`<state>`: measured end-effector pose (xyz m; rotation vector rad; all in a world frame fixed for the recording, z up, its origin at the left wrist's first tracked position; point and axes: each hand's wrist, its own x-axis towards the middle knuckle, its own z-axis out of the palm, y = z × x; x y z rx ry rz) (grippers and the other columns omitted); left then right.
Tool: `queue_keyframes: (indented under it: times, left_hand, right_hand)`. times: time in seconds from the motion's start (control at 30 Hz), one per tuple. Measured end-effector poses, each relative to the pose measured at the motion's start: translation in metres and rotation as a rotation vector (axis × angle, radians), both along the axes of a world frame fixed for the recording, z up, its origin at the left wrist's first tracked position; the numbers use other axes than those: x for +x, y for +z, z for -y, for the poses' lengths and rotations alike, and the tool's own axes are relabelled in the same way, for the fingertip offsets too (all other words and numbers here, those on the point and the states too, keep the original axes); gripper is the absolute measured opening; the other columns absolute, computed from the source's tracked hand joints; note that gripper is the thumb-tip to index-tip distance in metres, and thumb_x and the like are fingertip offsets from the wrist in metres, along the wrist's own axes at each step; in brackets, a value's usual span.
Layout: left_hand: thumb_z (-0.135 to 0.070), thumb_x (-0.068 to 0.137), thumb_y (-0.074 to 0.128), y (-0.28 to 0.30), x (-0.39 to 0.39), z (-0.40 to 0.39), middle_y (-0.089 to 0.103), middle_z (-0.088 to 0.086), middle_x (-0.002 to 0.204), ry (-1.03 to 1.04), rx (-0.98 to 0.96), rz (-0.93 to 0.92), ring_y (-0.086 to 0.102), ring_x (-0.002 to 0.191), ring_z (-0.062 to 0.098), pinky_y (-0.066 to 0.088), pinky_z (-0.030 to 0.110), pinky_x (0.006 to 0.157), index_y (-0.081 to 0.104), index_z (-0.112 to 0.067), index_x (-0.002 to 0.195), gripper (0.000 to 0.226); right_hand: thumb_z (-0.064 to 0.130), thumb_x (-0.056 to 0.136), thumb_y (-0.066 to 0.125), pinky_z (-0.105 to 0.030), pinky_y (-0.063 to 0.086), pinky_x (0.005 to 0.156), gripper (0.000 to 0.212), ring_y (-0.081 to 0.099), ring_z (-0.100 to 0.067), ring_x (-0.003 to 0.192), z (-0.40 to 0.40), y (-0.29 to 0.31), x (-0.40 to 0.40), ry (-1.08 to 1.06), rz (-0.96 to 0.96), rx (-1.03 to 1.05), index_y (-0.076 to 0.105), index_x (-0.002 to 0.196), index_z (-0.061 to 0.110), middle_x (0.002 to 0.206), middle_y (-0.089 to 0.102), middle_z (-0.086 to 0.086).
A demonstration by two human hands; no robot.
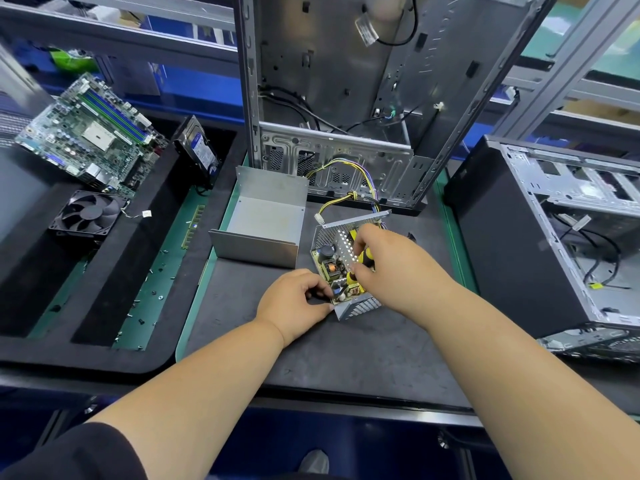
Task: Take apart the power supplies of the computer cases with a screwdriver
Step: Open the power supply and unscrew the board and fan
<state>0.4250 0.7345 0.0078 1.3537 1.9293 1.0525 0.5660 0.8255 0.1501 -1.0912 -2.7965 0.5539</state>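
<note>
dark grey matting (pixel 363 355) covers the bench, and the landmark on it is the opened power supply, a perforated silver metal box with its green circuit board exposed (pixel 341 268), lying just in front of the upright bare-steel computer case (pixel 346 98). its folded grey sheet-metal cover (pixel 263 223) already lies off to the left of it, so the step in hand looks like freeing the board from the shell. the right hand (pixel 391 268) is curled round a yellow-and-black screwdriver handle (pixel 363 258) held down into the box; the left hand (pixel 294 299) pinches the box's near left corner to steady it. next, i judge, the tip needs seating squarely on a board screw while the shell is held firm; the tip itself is hidden. far left of the box lie a green motherboard (pixel 90 133), a black fan (pixel 86 213) and a hard drive (pixel 197 150) whose blue label is too small to read. embossed lettering on the case wall cannot be made out.
</note>
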Motion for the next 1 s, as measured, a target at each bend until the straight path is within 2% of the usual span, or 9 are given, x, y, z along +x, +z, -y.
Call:
queue_keyframes:
  times: [0.1, 0.17, 0.3, 0.43, 0.53, 0.67, 0.77, 0.9, 1.0]
  left_hand:
    - [-0.019, 0.07, 0.082, -0.0004, -0.0005, 0.0005, 0.061, -0.012, 0.083, 0.002, -0.002, 0.0, 0.059, 0.082, 0.008, 0.052, 0.035, 0.078, 0.065, -0.04, 0.075, 0.027]
    - [-0.019, 0.07, 0.082, -0.0004, -0.0002, 0.0006, 0.061, -0.012, 0.083, 0.007, -0.005, 0.0, 0.059, 0.081, 0.008, 0.052, 0.034, 0.078, 0.065, -0.041, 0.075, 0.028]
    - [-0.02, 0.07, 0.082, 0.0001, -0.0003, 0.0007, 0.061, -0.012, 0.084, 0.004, -0.015, -0.01, 0.058, 0.081, 0.007, 0.051, 0.033, 0.078, 0.066, -0.041, 0.075, 0.027]
    - [-0.019, 0.071, 0.082, 0.0003, 0.0002, 0.0008, 0.061, -0.012, 0.083, 0.008, -0.009, -0.004, 0.057, 0.081, 0.004, 0.05, 0.029, 0.077, 0.066, -0.04, 0.075, 0.026]
    - [-0.019, 0.07, 0.081, 0.0004, 0.0006, 0.0007, 0.06, -0.013, 0.083, 0.009, -0.01, -0.015, 0.056, 0.08, 0.002, 0.049, 0.025, 0.076, 0.065, -0.042, 0.074, 0.028]
    - [-0.019, 0.07, 0.081, -0.0005, 0.0003, 0.0012, 0.06, -0.013, 0.082, 0.011, -0.012, -0.018, 0.057, 0.08, 0.004, 0.05, 0.028, 0.077, 0.067, -0.039, 0.076, 0.025]
    - [-0.02, 0.07, 0.081, -0.0003, 0.0001, 0.001, 0.06, -0.014, 0.081, 0.008, -0.017, -0.026, 0.056, 0.079, 0.004, 0.05, 0.03, 0.076, 0.067, -0.039, 0.076, 0.024]
    - [-0.021, 0.07, 0.081, -0.0001, 0.0006, 0.001, 0.059, -0.014, 0.081, 0.013, -0.018, -0.026, 0.056, 0.078, 0.005, 0.051, 0.03, 0.076, 0.066, -0.04, 0.074, 0.025]
    - [-0.021, 0.07, 0.081, 0.0005, 0.0011, 0.0006, 0.059, -0.013, 0.081, 0.01, -0.017, -0.028, 0.055, 0.078, 0.005, 0.05, 0.031, 0.076, 0.066, -0.04, 0.075, 0.025]
  right_hand:
    - [0.016, 0.091, 0.059, -0.028, 0.028, 0.069, 0.009, 0.048, -0.018, 0.091, 0.0004, 0.0002, -0.0003, 0.026, 0.014, -0.043, 0.055, 0.093, 0.024, 0.094, 0.051, 0.006]
    - [0.022, 0.091, 0.058, -0.031, 0.034, 0.071, 0.005, 0.052, -0.021, 0.097, 0.0007, 0.0005, -0.0002, 0.041, 0.059, 0.019, 0.058, 0.096, 0.021, 0.097, 0.055, 0.003]
    - [0.054, 0.097, 0.05, -0.034, 0.034, 0.061, 0.036, 0.054, -0.026, 0.081, 0.0009, 0.0018, -0.003, 0.006, 0.185, 0.174, 0.052, 0.098, 0.018, 0.082, 0.059, 0.002]
    - [0.03, 0.097, 0.058, -0.032, 0.026, 0.053, 0.017, 0.048, -0.017, 0.066, -0.0011, 0.0006, -0.0039, -0.008, 0.09, 0.028, 0.047, 0.101, 0.017, 0.073, 0.053, 0.006]
    - [0.018, 0.091, 0.06, -0.031, 0.032, 0.064, 0.016, 0.054, -0.018, 0.085, -0.002, 0.0034, -0.0021, 0.026, 0.049, -0.034, 0.046, 0.094, 0.024, 0.091, 0.061, 0.004]
    - [0.028, 0.091, 0.056, -0.031, 0.034, 0.066, 0.007, 0.056, -0.023, 0.093, 0.0007, 0.002, -0.0017, 0.022, 0.104, 0.074, 0.052, 0.092, 0.023, 0.093, 0.061, 0.002]
    - [0.052, 0.099, 0.048, -0.033, 0.034, 0.061, 0.033, 0.059, -0.025, 0.085, -0.0004, 0.0015, -0.0027, 0.007, 0.174, 0.182, 0.054, 0.092, 0.02, 0.085, 0.065, 0.0]
    - [0.03, 0.097, 0.056, -0.033, 0.028, 0.063, 0.011, 0.052, -0.023, 0.084, -0.0013, 0.0015, -0.0032, 0.022, 0.068, 0.032, 0.049, 0.098, 0.022, 0.078, 0.052, 0.009]
    - [0.018, 0.089, 0.06, -0.031, 0.025, 0.067, 0.012, 0.049, -0.021, 0.092, -0.0027, 0.0044, -0.0019, 0.033, 0.043, -0.021, 0.05, 0.095, 0.022, 0.094, 0.053, 0.004]
